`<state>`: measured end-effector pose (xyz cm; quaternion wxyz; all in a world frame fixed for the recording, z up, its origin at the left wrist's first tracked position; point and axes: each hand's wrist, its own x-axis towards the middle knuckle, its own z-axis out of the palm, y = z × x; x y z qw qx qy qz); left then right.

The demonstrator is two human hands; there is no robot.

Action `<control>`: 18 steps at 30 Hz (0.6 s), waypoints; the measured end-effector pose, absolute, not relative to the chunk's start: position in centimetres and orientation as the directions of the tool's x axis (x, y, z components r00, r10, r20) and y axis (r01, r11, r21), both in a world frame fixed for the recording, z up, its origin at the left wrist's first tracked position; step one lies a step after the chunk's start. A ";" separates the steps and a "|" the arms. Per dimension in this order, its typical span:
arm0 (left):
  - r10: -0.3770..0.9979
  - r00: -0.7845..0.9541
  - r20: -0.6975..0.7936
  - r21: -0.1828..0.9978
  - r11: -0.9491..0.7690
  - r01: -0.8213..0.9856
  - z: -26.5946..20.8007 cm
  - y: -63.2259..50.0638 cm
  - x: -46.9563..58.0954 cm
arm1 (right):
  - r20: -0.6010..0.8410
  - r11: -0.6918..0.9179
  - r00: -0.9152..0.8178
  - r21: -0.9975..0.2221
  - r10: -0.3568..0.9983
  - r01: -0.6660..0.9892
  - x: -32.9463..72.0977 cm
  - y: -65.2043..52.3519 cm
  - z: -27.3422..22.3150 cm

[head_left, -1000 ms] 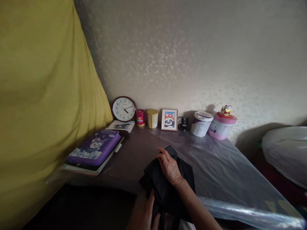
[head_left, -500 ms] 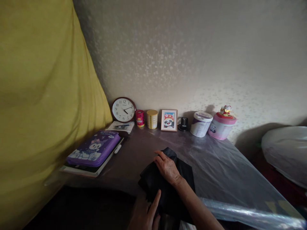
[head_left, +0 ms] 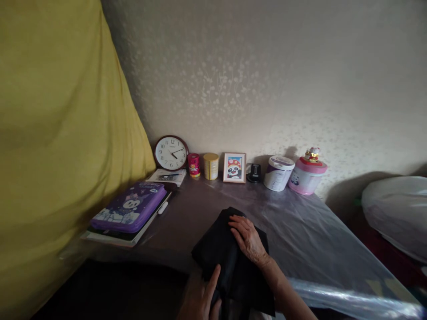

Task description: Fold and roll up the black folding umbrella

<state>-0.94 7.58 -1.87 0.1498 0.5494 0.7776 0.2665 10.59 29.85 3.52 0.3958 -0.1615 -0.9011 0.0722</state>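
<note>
A black umbrella point(head_left: 216, 249), its fabric loosely folded in flaps, lies over the near edge of the table. My right hand point(head_left: 249, 240) rests on the upper right of the fabric, its fingers stretched out and lying flat. At the bottom of the view, my left hand point(head_left: 202, 298) grips the umbrella's lower end, with the index finger pointing up along the fabric. The handle is hidden by that hand and the frame's edge.
Along the wall stand a clock point(head_left: 171, 153), a red can point(head_left: 193, 165), a yellow-lidded tin point(head_left: 211, 166), a picture frame point(head_left: 234, 168), a black stand point(head_left: 255, 173) and two tubs point(head_left: 279, 173). A purple case point(head_left: 130, 207) lies on books at left, beside a yellow curtain point(head_left: 66, 111).
My right hand has slid right and slightly down across the umbrella, and the fabric under it now lies flatter and more spread. My left hand has stayed nearly in place.
</note>
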 end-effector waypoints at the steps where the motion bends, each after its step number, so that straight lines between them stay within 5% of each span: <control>1: 0.927 -0.370 0.052 0.575 0.275 0.770 -1.9 7.6 -0.8 | 0.689 0.936 -0.634 -0.254 0.352 0.243 10.3 30.7 3.3; 7: 0.913 -0.403 0.068 0.579 0.293 0.761 -2.1 7.9 -0.4 | 0.717 0.890 -0.538 -0.282 0.443 0.357 9.2 33.0 3.7; 14: 0.915 -0.395 0.084 0.552 0.287 0.783 -2.6 7.9 -0.6 | 0.652 0.951 -0.695 -0.248 0.304 0.182 8.9 30.7 4.6; 18: 0.926 -0.363 0.101 0.572 0.245 0.783 -2.4 7.6 -1.0 | 0.675 0.909 -0.611 -0.275 0.415 0.314 8.9 32.4 4.1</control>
